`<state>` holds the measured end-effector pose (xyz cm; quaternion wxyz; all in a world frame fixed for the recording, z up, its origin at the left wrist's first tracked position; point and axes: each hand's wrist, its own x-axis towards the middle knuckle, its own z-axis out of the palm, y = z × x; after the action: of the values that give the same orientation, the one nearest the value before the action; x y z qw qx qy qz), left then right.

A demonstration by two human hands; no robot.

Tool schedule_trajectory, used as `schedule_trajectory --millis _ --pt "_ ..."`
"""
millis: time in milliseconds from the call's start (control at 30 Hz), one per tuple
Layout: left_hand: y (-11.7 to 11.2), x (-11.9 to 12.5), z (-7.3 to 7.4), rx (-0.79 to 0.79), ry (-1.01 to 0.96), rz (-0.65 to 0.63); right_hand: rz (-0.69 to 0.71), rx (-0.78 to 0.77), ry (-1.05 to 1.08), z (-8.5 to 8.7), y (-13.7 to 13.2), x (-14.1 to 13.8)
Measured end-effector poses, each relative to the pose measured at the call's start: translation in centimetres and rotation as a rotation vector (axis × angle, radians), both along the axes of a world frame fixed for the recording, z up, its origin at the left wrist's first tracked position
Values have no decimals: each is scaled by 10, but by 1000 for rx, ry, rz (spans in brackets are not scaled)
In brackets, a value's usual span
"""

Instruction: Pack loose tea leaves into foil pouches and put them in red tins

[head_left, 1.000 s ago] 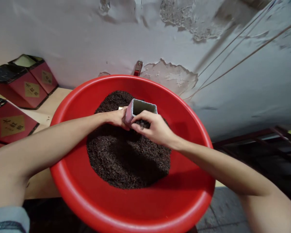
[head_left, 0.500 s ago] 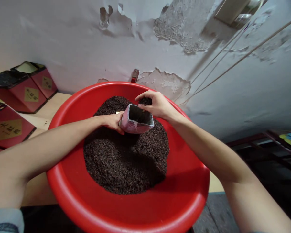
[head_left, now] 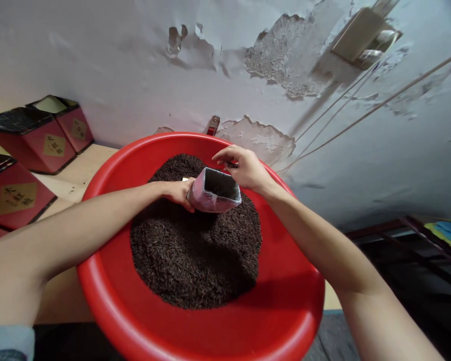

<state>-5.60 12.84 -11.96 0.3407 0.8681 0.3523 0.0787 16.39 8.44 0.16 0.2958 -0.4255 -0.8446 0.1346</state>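
A wide red plastic basin [head_left: 113,296] holds a heap of dark, loose tea leaves [head_left: 195,265]. Above the heap, my left hand [head_left: 178,193] is wrapped round the side of a small pinkish packet [head_left: 212,200] with a silvery, square open mouth tilted towards me. My right hand [head_left: 248,168] is just beyond the packet's right rim, palm turned inward, with its fingers curled over a few dark leaves. The inside of the packet is shadowed, so its fill level is hard to judge.
Several red and black boxes [head_left: 45,143] with yellow diamond labels stand on a pale wooden table [head_left: 84,163] at the left. Behind the basin is a peeling white wall [head_left: 135,65] with a switch box [head_left: 361,37] and cords. A dark rack [head_left: 402,250] stands at the right.
My right hand has drawn slightly back from the packet's mouth, and fewer leaves show under its fingers. My left hand keeps hold of the packet. The whole view has shifted slightly.
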Motion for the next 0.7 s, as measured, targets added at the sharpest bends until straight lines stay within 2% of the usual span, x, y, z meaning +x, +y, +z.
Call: schedule_trajectory --millis 133,200,300,367,433,500,567,633,700 --pt "2 -1 2 -16 -18 -43 22 89 -30 -6 -7 1" --pt "0 -2 0 14 96 -17 39 136 -59 -14 -14 6" --pt "-8 -2 -12 -27 448 232 12 153 -54 -35 -19 22" --pt "-18 0 -19 -93 648 394 -86 113 -13 -54 -13 39" --pt "-28 4 -23 -129 763 413 -266 -8 -36 -73 0 58" --pt "-37 7 -20 -131 837 356 -482 -224 -212 -90 13 74" --pt "-43 9 -13 -123 880 312 -641 -442 -414 -105 22 84" --pt "-45 8 -7 -98 900 292 -705 -574 -523 -119 24 86" --pt "-44 4 -3 -54 878 262 -706 -612 -558 -134 19 81"
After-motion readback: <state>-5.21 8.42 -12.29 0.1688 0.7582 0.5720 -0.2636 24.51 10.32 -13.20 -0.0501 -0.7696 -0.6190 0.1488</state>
